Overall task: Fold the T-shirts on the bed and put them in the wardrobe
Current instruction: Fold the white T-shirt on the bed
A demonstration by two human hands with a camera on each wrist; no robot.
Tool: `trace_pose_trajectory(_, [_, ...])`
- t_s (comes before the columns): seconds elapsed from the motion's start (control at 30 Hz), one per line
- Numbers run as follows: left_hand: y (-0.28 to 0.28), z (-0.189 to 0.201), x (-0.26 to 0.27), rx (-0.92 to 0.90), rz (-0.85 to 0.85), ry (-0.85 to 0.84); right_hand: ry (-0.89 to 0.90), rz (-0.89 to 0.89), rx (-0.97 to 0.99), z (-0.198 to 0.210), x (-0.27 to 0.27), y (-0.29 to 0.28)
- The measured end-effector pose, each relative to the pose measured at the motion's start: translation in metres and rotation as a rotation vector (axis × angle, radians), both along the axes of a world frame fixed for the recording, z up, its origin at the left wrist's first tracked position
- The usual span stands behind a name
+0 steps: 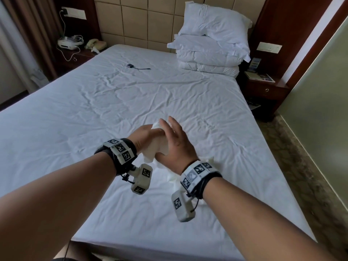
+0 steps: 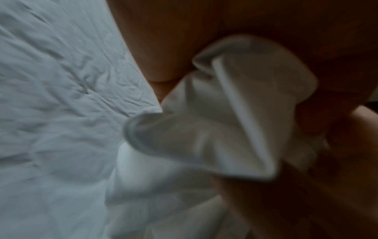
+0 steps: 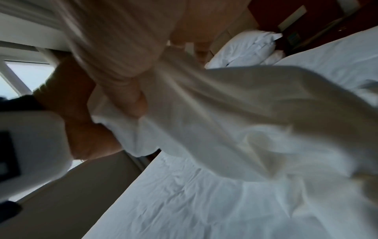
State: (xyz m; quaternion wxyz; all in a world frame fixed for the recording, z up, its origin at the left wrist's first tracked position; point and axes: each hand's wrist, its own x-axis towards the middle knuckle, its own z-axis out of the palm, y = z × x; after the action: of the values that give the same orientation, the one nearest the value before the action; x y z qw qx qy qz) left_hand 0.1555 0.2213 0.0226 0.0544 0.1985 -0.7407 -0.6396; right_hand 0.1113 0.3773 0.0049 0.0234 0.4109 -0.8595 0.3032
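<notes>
The wide bed with its wrinkled white sheet filled the room. Above its near right part, the left hand gripped a bunched white cotton T-shirt, lifted probably to shake it out; the right hand pressed spread fingers against it.

Padded tan headboard against back wall. Dark wood nightstand right, magazines on top; another nightstand left carrying beige telephone. Brown curtain far left. Patterned carpet. Greenish wall right.
</notes>
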Motion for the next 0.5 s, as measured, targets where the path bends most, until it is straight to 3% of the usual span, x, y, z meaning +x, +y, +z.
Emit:
trace_pose_trajectory(0.2, [0.005,0.006,0.01,0.024,-0.178,-0.004,-0.14,-0.214,0.0,0.005,-0.012,-0.006])
trace_pose_trajectory(0.27, [0.004,0.006,0.014,0.035,-0.23,-0.018,-0.154,-0.341,-0.124,0.008,-0.018,0.002])
trace_pose_trajectory(0.33, [0.006,0.004,0.018,0.041,-0.285,-0.065,-0.277,-0.409,-0.267,0.013,-0.023,0.008])
trace_pose_trajectory(0.4, [0.01,-0.003,0.021,-0.049,-0.375,-0.082,-0.399,-0.422,-0.388,0.019,-0.027,0.011])
trace_pose_trajectory(0.5, [0.015,-0.015,0.018,-0.403,-0.418,-0.144,-0.483,-0.442,-0.53,0.026,-0.029,0.012])
